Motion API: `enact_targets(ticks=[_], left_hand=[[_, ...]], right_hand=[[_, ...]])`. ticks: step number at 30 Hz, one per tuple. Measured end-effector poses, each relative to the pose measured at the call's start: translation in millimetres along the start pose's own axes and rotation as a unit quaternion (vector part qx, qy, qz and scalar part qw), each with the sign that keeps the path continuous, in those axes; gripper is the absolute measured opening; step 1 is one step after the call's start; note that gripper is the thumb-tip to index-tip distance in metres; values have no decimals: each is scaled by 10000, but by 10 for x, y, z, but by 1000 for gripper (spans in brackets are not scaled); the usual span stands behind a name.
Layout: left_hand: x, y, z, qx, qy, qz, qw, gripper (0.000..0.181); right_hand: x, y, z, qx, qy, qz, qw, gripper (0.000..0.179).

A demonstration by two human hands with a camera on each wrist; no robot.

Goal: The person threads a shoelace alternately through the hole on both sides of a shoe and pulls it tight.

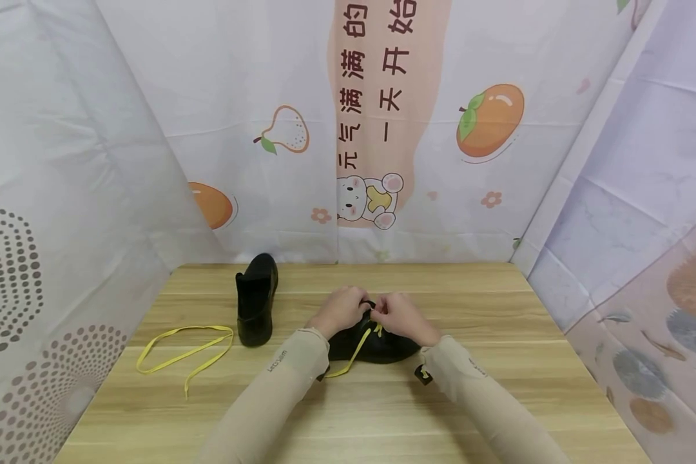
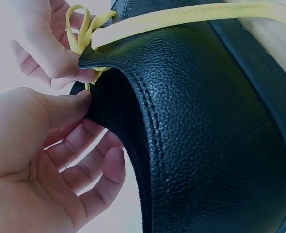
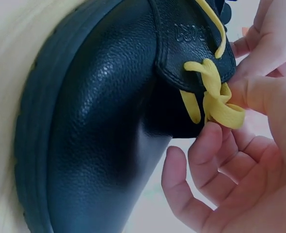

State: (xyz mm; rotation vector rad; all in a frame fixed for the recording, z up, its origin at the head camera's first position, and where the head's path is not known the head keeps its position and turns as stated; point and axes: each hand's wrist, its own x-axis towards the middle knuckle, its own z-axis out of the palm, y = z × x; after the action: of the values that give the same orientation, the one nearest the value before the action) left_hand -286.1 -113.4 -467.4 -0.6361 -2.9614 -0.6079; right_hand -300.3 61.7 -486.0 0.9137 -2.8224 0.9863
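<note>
A black leather shoe (image 1: 385,348) lies in front of me, a yellow shoelace (image 1: 356,353) partly threaded through it. My left hand (image 1: 342,309) is at the shoe's opening. In the left wrist view, its thumb and forefinger pinch a thin bit of lace beside the black tongue (image 2: 104,104). My right hand (image 1: 403,317) meets it from the other side, thumb and fingertips pinching the lace by the eyelet flap (image 3: 191,41). Yellow loops (image 3: 220,104) stand out there. The exact spot between the fingertips is partly hidden.
Another black shoe (image 1: 256,327), with no lace visible, stands at the back left of the wooden table (image 1: 487,393). A loose yellow lace (image 1: 176,359) lies in a curve to its left. Printed curtains (image 1: 267,193) hang behind and at both sides.
</note>
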Motion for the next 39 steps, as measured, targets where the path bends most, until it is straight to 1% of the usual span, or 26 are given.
enact_targets(ticks=[5, 12, 18, 20, 23, 26, 27, 33, 34, 37, 39], left_hand=[[-14, 25, 0, 36, 12, -41, 10000, 12], [-11, 19, -14, 146, 121, 77, 9998, 11], [-7, 10, 0, 147, 92, 87, 9998, 11], [3, -4, 2, 97, 99, 89, 9999, 10], [5, -24, -8, -59, 56, 41, 10000, 8], [2, -49, -26, -268, 15, 60, 9996, 10], [11, -79, -8, -292, 47, 135, 9995, 10], [23, -133, -12, -337, 51, 372, 9987, 13], [9, -114, -39, -419, -26, 327, 9986, 14], [1, -125, -52, -638, -173, 299, 9974, 21], [-7, -114, -78, -753, -255, 196, 9966, 25]], right_hand=[[-15, -22, 24, -218, 94, -7, 9997, 24], [-14, -83, 27, -399, 30, 164, 9991, 30], [-21, -96, 39, -324, 94, 224, 9992, 28], [-22, -91, 41, -312, 130, 207, 9992, 26], [-23, -85, 43, -329, 177, 142, 9992, 24], [-21, -87, 43, -358, 177, 125, 9991, 23], [-21, -91, 44, -355, 177, 120, 9991, 22], [-7, -105, 37, -335, 223, 184, 9990, 21], [-4, -105, 34, -345, 228, 210, 9989, 21], [2, -97, 33, -380, 256, 219, 9987, 21], [4, -100, 28, -358, 263, 207, 9988, 20]])
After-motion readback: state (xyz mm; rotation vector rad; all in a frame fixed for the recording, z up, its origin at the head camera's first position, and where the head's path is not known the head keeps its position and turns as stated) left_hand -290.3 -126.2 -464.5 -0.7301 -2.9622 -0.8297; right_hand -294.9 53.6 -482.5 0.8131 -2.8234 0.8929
